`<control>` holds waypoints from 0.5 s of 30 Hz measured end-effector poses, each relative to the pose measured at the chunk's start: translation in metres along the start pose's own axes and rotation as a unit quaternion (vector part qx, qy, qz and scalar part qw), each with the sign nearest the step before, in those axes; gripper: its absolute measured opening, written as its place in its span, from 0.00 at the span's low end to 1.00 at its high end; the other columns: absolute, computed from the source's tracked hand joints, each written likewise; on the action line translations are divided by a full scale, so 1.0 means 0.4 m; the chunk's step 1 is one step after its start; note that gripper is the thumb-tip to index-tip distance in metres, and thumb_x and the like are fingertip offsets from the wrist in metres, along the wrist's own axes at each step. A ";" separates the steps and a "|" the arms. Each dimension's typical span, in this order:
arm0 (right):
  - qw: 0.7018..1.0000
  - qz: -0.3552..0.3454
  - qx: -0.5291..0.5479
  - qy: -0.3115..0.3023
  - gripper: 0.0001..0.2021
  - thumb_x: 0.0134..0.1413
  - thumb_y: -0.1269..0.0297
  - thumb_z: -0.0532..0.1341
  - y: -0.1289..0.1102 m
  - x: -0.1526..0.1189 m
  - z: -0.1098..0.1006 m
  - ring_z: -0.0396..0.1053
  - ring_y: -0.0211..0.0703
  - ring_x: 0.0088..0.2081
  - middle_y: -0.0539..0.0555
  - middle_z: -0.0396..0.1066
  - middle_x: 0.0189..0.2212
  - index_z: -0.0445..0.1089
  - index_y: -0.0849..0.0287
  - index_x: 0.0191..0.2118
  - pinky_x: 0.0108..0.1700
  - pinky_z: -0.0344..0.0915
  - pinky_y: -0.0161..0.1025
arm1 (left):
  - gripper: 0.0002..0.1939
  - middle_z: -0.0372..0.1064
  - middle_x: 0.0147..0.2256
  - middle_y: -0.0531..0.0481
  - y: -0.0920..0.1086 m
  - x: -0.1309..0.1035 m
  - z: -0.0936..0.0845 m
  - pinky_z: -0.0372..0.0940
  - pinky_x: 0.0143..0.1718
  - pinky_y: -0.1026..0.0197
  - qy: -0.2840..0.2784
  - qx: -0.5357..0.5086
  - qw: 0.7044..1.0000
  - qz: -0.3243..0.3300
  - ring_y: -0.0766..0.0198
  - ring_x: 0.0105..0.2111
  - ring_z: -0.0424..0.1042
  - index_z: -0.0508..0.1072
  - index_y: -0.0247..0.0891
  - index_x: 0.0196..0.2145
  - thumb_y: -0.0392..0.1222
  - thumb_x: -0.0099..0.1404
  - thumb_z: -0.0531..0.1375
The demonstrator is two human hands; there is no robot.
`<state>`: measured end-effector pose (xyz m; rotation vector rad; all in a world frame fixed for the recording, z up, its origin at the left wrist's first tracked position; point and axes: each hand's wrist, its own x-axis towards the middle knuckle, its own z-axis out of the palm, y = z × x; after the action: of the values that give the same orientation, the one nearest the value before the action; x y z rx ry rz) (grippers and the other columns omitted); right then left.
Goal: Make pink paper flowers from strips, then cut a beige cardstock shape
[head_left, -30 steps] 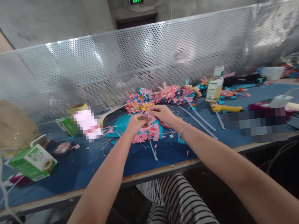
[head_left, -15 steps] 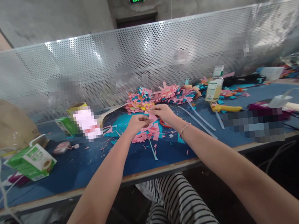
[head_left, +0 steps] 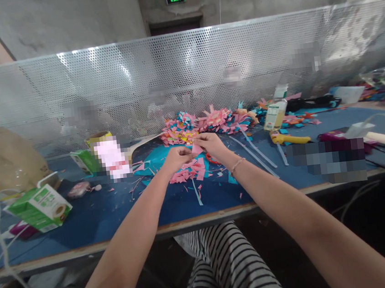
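A small pink piece (head_left: pixel 196 149) is between my two hands, above the middle of the blue table. My right hand (head_left: pixel 209 143) pinches it from the right. The fingers of my left hand (head_left: pixel 179 157) are pressed together at its left edge; what they hold is too small to make out. Below lies a loose heap of pink pieces (head_left: pixel 185 172), partly on a light blue sheet (head_left: pixel 156 159). Red scissor handles (head_left: pixel 212 159) show beside my right wrist. Behind my hands are bunches of pink, blue and yellow strips (head_left: pixel 222 121).
Glue sticks (head_left: pixel 257 152), a yellow glue gun (head_left: pixel 291 139) and a bottle (head_left: pixel 275 113) stand or lie to the right. On the left are a green carton (head_left: pixel 44 207), a bright phone (head_left: pixel 111 157) and a brown bag (head_left: pixel 8 158). A perforated metal screen (head_left: pixel 131 86) rises behind.
The pink piece has turned slightly between my fingers, and more of it shows. Both hands remain nearly in the same place.
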<state>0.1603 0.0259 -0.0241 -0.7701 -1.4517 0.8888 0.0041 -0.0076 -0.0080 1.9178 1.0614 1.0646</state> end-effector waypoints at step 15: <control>0.996 0.065 0.050 -0.040 0.17 0.35 0.51 0.65 -0.016 -0.008 -0.003 0.58 0.30 0.22 0.45 0.59 0.19 0.67 0.61 0.26 0.26 0.60 0.31 | 0.17 0.62 0.17 0.54 -0.008 0.011 -0.002 0.54 0.23 0.65 0.007 0.087 0.995 0.044 0.69 0.19 0.61 0.65 0.37 0.18 0.52 0.52 0.61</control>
<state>0.1620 0.0200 -0.0201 -0.7690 -1.4270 1.0947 0.0037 -0.0022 -0.0091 2.1150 1.1198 1.0654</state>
